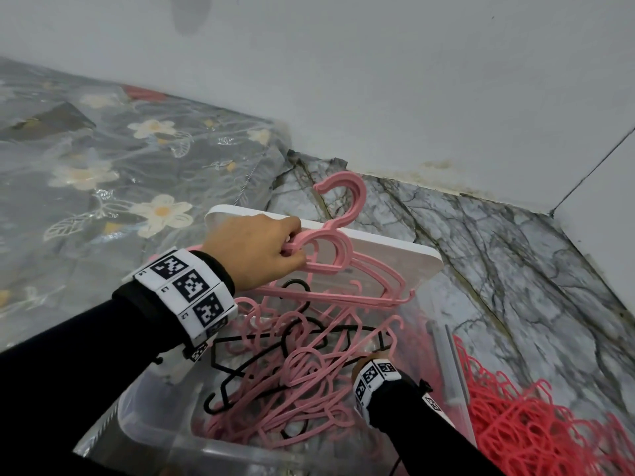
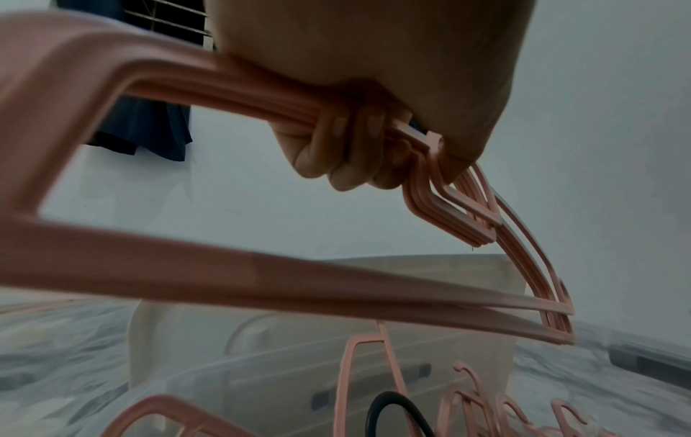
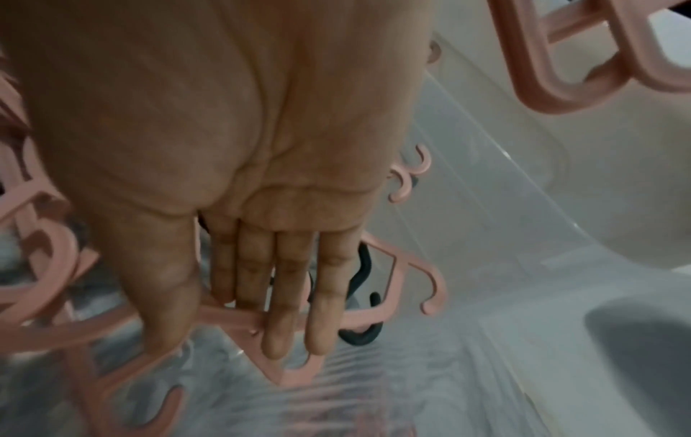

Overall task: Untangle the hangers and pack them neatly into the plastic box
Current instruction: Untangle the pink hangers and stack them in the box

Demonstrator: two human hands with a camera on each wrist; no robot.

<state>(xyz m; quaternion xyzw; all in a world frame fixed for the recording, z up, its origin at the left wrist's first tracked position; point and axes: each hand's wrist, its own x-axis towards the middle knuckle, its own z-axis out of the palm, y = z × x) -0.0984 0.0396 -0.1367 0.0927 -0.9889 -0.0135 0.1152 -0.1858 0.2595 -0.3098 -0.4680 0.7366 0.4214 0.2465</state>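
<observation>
Nearest the camera, inside the clear plastic storage box [image 1: 147,431], the right hand [image 3: 232,165] reaches with straight fingers, its grip spread, touching the tangled pink and black plastic hangers [image 1: 292,372]. Above, the left hand [image 1: 257,252] grips a neat bundle of pink hangers [image 1: 343,266], before the white lid [image 1: 412,255].

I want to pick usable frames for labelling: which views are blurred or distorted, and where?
Head view: mostly sharp, wide-angle bending at the wall edges; left hand and its held pink hangers are clear. Left wrist view: the nearest hanger bar is large and smeared, the fingers sharper. Right wrist view: soft all over, the right hand dim, the plastic box wall hazy.
</observation>
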